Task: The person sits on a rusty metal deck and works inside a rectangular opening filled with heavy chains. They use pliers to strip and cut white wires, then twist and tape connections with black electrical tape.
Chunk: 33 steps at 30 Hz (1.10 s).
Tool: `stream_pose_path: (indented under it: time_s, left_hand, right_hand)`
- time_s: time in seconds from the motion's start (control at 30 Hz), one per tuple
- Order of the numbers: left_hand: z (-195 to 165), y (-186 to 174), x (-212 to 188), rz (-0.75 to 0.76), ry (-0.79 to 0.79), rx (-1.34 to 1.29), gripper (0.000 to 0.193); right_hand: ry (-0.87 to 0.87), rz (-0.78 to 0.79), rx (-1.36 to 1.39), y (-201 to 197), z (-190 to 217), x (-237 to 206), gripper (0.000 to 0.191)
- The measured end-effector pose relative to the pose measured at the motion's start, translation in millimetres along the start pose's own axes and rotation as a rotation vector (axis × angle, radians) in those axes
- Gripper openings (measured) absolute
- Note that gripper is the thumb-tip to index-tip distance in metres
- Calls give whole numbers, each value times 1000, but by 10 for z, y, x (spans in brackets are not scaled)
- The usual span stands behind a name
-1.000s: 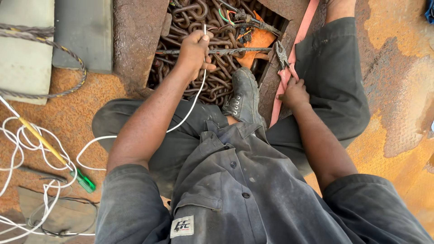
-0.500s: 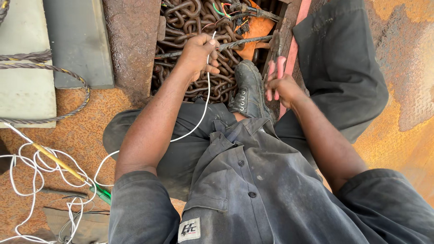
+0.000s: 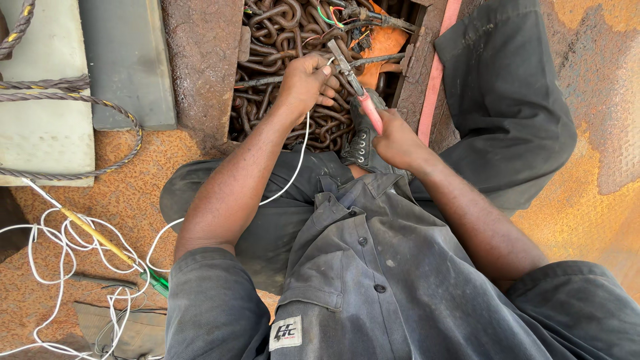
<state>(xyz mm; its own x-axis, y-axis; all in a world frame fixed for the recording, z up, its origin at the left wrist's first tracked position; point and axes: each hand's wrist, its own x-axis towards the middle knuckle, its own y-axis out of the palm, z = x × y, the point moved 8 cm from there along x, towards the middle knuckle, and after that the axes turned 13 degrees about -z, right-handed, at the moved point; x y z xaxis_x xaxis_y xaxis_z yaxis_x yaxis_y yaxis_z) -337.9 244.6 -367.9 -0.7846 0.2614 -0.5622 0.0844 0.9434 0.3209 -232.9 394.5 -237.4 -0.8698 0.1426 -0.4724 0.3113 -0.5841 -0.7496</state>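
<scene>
now the left hand (image 3: 308, 80) pinches the white wire (image 3: 293, 175) over the pit, fingers closed on its end. right hand (image 3: 395, 141) is wrapped round the red-handled pliers (image 3: 355, 84), whose tips meet the wire right by the left fingers. under both, rusty chain (image 3: 280, 27) fills the pit, a boot (image 3: 360, 143) resting on it. wire trails down left to loose coils on the rusty floor (image 3: 120, 200), beside a rope (image 3: 73, 100).
</scene>
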Motion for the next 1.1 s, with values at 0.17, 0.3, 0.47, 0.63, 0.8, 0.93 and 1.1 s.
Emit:
stream_pose_path:
  time_s: [0.17, 0.3, 0.47, 0.63, 0.8, 0.93, 1.1]
  left_hand:
    - [-113, -18, -56, -72, 119, 96, 15]
    - [-242, -46, -161, -159, 206, 293, 13]
    - [-390, -106, -282, -273, 313, 427, 13]
    - [-461, -92, -323, -329, 460, 538, 10]
    - [-285, -80, -165, -189, 262, 255, 9]
    - [-213, -34, -62, -36, 112, 69, 13]
    - [-198, -15, -29, 19, 129, 291, 21]
  right_hand:
    - [-59, -99, -192, -4, 20, 60, 69]
    - [-69, -67, -250, 41, 65, 67, 70]
    - [-142, -82, -325, 81, 180, 79, 70]
    - [-73, -140, -319, 114, 98, 114, 32]
    - [-194, -121, -216, 176, 47, 157, 31]
    - [-318, -186, -247, 65, 29, 232, 42]
    - [-361, -247, -384, -65, -2, 267, 34]
